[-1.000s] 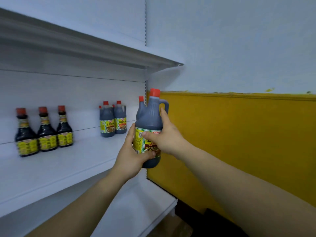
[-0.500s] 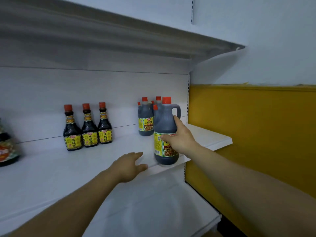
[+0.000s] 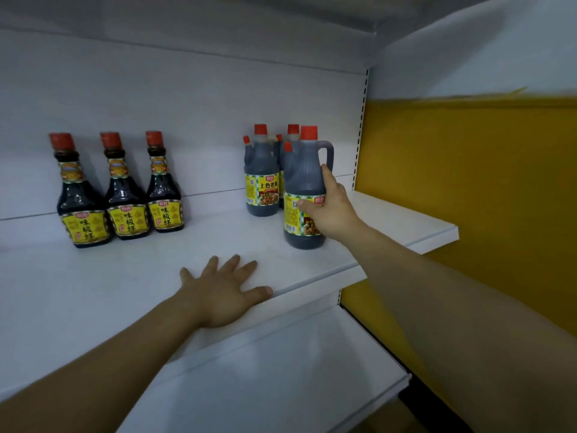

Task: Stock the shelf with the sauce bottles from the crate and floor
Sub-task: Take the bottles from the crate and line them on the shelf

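Observation:
A dark sauce jug (image 3: 301, 179) with a red cap and side handle stands upright on the white middle shelf (image 3: 156, 264), in front of two matching jugs (image 3: 261, 173). My right hand (image 3: 331, 207) grips its label side, thumb across the front and a finger up along the handle. Flat on the shelf near its front edge lies my left hand (image 3: 223, 289), fingers spread, holding nothing. Three smaller glass sauce bottles (image 3: 125, 189) with yellow labels stand in a row at the shelf's back left.
Another white shelf (image 3: 281, 379) sits below, and an upper shelf (image 3: 218, 14) hangs overhead. A yellow and white wall (image 3: 468, 170) borders the shelving on the right. The crate and floor bottles are out of view.
The jug went from both hands in the air onto the shelf and further back toward the other jugs. My left hand let go and now presses flat on the shelf.

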`<state>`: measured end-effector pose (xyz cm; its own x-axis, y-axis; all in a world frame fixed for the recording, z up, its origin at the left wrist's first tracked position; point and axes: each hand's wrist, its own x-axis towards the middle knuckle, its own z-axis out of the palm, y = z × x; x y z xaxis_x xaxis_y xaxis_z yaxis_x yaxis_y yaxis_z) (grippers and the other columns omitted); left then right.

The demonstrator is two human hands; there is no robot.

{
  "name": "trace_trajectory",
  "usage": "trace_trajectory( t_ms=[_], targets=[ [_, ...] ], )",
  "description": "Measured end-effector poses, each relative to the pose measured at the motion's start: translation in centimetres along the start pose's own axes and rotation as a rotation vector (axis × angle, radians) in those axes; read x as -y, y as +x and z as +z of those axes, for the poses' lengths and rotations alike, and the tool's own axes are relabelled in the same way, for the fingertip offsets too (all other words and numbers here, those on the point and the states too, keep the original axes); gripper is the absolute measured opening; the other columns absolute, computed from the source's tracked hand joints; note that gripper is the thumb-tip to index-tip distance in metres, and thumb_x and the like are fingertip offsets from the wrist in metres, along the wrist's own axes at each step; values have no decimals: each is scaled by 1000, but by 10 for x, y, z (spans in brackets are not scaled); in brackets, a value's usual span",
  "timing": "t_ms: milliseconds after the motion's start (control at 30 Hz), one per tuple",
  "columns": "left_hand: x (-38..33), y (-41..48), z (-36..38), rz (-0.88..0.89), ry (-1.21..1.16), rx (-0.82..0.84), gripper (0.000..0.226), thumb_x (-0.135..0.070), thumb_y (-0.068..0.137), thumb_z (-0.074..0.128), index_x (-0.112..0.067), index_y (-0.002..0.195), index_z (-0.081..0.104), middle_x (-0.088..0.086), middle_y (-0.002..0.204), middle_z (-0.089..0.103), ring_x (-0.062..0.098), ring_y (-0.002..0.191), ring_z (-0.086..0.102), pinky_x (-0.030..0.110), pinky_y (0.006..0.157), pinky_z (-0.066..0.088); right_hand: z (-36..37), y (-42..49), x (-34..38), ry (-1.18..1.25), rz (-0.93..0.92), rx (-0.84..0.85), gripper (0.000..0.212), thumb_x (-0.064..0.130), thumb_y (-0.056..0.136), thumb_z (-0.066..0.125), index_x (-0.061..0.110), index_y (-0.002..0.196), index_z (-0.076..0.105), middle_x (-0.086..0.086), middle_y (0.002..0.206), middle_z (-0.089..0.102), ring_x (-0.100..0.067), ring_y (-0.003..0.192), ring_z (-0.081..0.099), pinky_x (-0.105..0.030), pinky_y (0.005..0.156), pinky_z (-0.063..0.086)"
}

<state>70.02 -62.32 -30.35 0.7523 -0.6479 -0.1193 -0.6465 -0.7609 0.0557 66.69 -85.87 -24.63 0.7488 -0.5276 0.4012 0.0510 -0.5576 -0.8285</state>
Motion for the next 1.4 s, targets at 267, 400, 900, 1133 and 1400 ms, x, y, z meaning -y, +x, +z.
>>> trace_trajectory(
  t_ms=[267, 400, 900, 1133, 1400],
  targets=[
    [-4, -2, 1, -18, -8, -17, 108, -91, 43, -7, -51, 144, -3, -16, 158, -7, 18, 146, -5, 62, 111, 2, 11, 43, -23, -27, -10, -64, 85, 22, 87, 69, 33, 150, 12, -3, 147, 32, -30, 132, 40, -48, 105, 41],
    [-6, -1, 2, -26, 9, -15, 104, -91, 48, -5, -51, 144, -5, -16, 158, -8, 18, 146, -5, 61, 111, 3, 25, 51, -27, -45, -47, -64, 86, 27, 86, 69, 37, 149, 12, -3, 141, 32, -30, 129, 43, -44, 101, 42],
    [-7, -6, -1, -27, 0, 0, 82, -85, 70, 11, -51, 143, -6, -18, 157, -11, 15, 145, -11, 59, 113, -2, 67, 76, -21, -62, -99, 4, 87, 29, 87, 68, 33, 151, 9, -6, 150, 27, -31, 135, 35, -54, 106, 38],
    [-5, -5, 1, -23, 4, -7, 80, -85, 72, 11, -52, 143, -8, -19, 156, -12, 14, 145, -12, 59, 113, -2, 73, 85, -26, -80, -95, 11, 87, 31, 88, 66, 34, 150, 5, -6, 152, 22, -32, 137, 33, -55, 107, 37],
    [-4, -4, 3, -14, -3, -15, 84, -87, 68, 9, -52, 142, -8, -18, 156, -12, 15, 145, -12, 59, 113, -3, 69, 85, -24, -42, -95, 25, 86, 26, 88, 67, 32, 151, 9, -5, 151, 26, -30, 136, 35, -53, 106, 38]
  ],
)
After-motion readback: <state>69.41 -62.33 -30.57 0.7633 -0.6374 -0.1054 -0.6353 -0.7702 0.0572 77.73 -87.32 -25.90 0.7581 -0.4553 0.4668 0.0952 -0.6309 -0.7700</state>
